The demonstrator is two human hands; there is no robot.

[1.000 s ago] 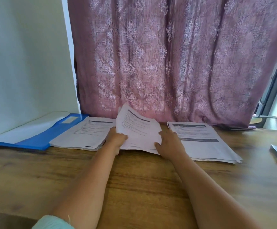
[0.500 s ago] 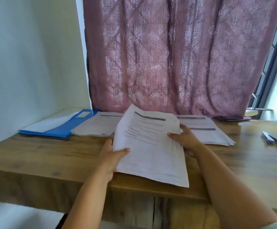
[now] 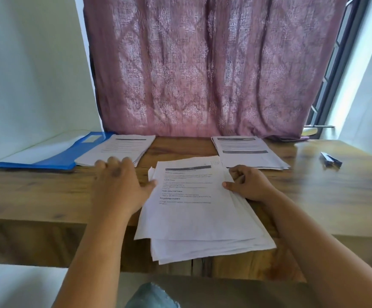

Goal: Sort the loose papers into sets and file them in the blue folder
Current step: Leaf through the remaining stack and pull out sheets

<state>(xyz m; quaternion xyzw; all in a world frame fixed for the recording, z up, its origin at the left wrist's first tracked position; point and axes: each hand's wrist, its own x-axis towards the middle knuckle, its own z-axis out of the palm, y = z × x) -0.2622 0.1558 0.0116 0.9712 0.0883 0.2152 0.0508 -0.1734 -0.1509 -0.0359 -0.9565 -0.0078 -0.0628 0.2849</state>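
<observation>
Head view showed the centre stack (image 3: 199, 216) overhanging the wooden table's (image 3: 36, 196) near edge; right hand (image 3: 250, 185) pinched its right side, left hand (image 3: 120, 185) lay spread, thumb touching it. Blue folder (image 3: 54, 158) sat far left of that stack.

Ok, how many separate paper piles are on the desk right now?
3. One pile back left beside the blue folder, one back right by the curtain, one at the front edge between both hands. Loose sheets underneath may be hidden.
</observation>
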